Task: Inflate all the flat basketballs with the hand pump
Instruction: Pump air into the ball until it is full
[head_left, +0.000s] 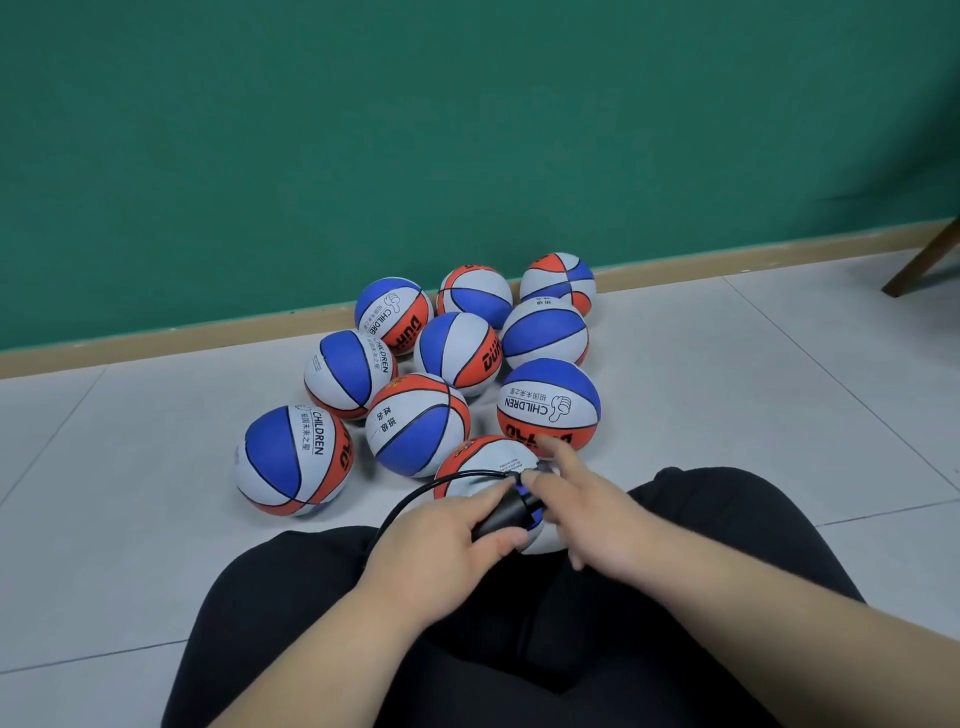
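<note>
- The left hand (441, 540) curls round the black barrel of the hand pump (506, 514), gripping it.
- Just beyond that grip, touching the pump's blue-ringed end, lies the basketball (483, 462), set between knees in black trousers (291, 597).
- A thin black hose (415, 499) loops from the grip's left side up over the ball.
- The right hand (597, 519) sits right of the grip, thumb at the pump's tip and forefinger straight; whether it pinches anything cannot be told.
- Farther out from the grip, nine more balls (415, 423) cluster on pale grey floor tiles (727, 374).
- Behind them run a tan skirting board (208, 338) and a green wall (467, 130).
- A dark wooden leg (924, 260) stands far right.
</note>
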